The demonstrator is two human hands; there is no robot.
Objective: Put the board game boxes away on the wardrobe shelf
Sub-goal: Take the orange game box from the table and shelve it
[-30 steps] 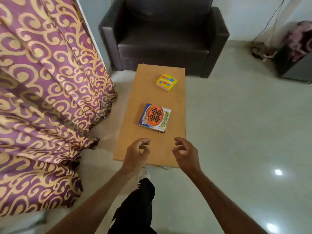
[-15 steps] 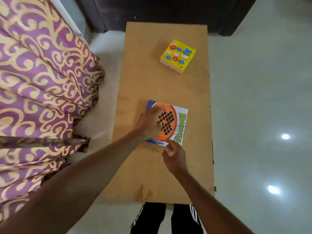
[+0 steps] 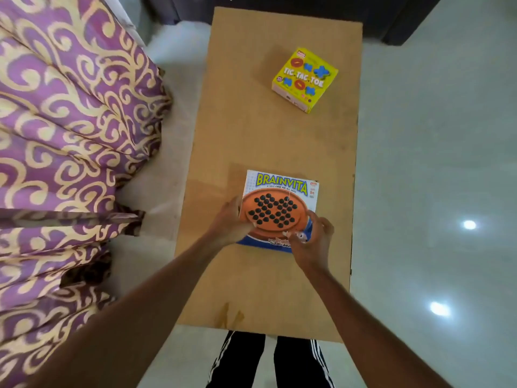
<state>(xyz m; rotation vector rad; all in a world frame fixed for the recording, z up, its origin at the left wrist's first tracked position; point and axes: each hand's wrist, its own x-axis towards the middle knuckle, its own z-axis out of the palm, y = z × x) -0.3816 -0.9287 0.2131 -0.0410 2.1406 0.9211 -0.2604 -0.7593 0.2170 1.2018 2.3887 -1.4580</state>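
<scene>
A flat Brainvita box [image 3: 279, 200], white and blue with an orange peg board pictured on it, lies on the wooden table [image 3: 251, 130] near its middle. My left hand [image 3: 228, 224] grips the box's left edge, thumb on top. My right hand [image 3: 312, 242] grips its near right corner with curled fingers. The box now faces me with its title at the far side. A smaller yellow Tic Tac Toe box [image 3: 305, 78] sits alone toward the table's far right. The wardrobe shelf is out of view.
A bed with a purple and gold patterned cover [image 3: 61, 152] runs along the left, close to the table. A dark armchair [image 3: 391, 15] stands beyond the table's far end. Glossy pale floor [image 3: 433, 177] spreads to the right. My legs stand at the table's near edge.
I stepped up to the table and both hands came down onto the Brainvita box. The box has been turned so its title now faces away from me.
</scene>
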